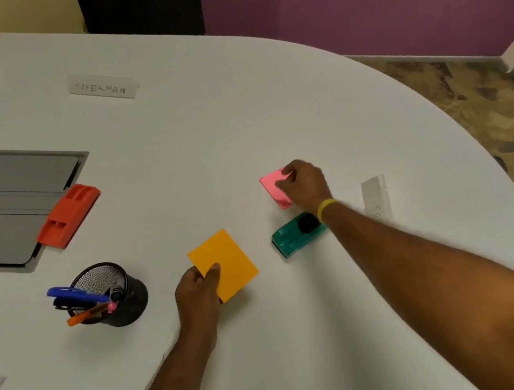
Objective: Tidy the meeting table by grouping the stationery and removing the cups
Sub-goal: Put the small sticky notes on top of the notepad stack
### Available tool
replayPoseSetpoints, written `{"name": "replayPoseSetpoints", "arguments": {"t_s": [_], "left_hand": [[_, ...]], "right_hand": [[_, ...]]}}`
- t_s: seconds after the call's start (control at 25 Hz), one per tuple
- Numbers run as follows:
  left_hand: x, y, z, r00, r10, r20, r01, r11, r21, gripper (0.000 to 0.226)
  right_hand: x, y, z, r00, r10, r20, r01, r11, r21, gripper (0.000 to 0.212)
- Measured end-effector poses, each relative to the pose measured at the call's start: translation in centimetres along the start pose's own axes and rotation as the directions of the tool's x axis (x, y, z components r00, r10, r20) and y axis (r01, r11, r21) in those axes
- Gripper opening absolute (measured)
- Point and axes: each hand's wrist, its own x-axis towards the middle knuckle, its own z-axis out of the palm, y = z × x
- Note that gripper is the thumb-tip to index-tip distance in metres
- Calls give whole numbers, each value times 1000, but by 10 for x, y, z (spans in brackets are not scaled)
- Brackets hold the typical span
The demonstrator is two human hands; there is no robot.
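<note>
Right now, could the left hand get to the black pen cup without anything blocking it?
Probably yes. The left hand sits just right of the pen cup, with only bare table between them. But its grip is full with the orange notepad, so it would need to put that down first.

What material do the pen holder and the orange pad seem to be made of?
Pen holder: apparently black metal mesh, since fine perforations show on its inner wall; the finish is dark and matte. Orange pad, held by the left hand: likely paper, a sticky-note block, flat and matte with sharp corners.
</note>
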Motion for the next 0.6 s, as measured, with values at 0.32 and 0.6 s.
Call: {"name": "replayPoseSetpoints", "arguments": {"t_s": [0.32, 0.6], "left_hand": [[27, -9, -5, 998, -35, -50, 30, 994, -103, 8], [23, -3, -10, 998, -47, -36, 42, 991, -128, 9]], "right_hand": [[61, 21, 25, 934, 335, 122, -272, 891, -362, 86], [39, 2, 20, 979, 144, 142, -146, 989, 0, 16]]}}
